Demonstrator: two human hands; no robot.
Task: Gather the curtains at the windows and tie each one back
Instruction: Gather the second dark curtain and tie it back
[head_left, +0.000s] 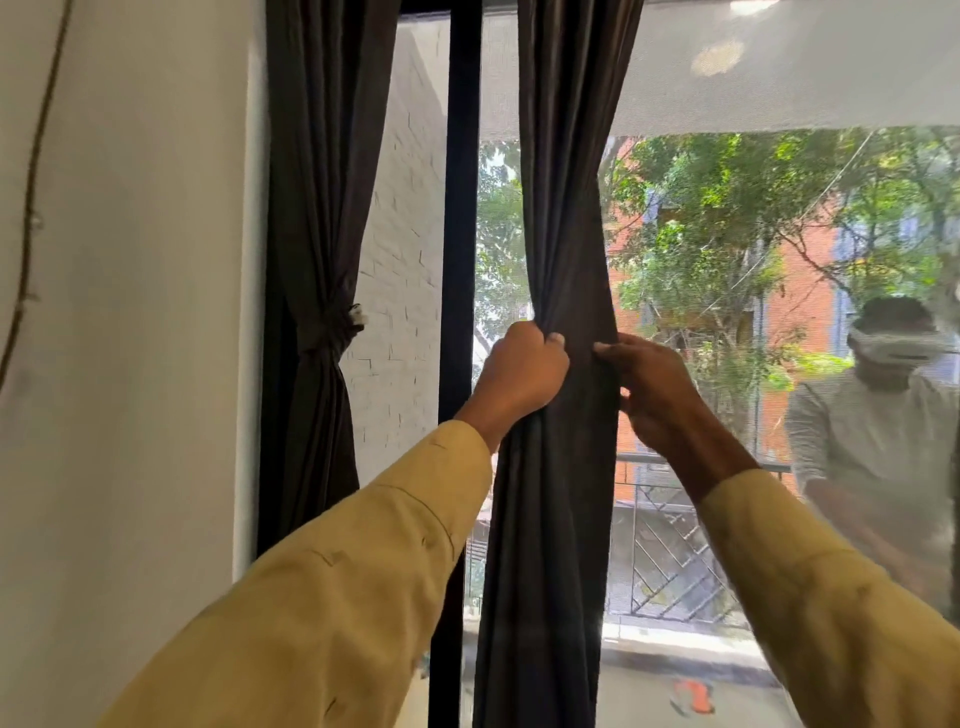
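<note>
Two dark grey-brown curtains hang at the window. The left curtain (317, 208) hangs beside the wall, cinched at mid height by a tie (337, 325). The middle curtain (563, 208) hangs loose in front of the glass, bunched at hand height. My left hand (519, 371) is clenched on its left edge. My right hand (654, 389) pinches its right edge between fingertips and thumb. Both arms wear tan sleeves.
A black vertical window frame (460, 260) stands between the two curtains. A white wall (130, 312) with a thin dark cord (31, 208) fills the left. A white roller blind (779, 67) covers the top of the glass. A person's reflection (883, 415) shows at right.
</note>
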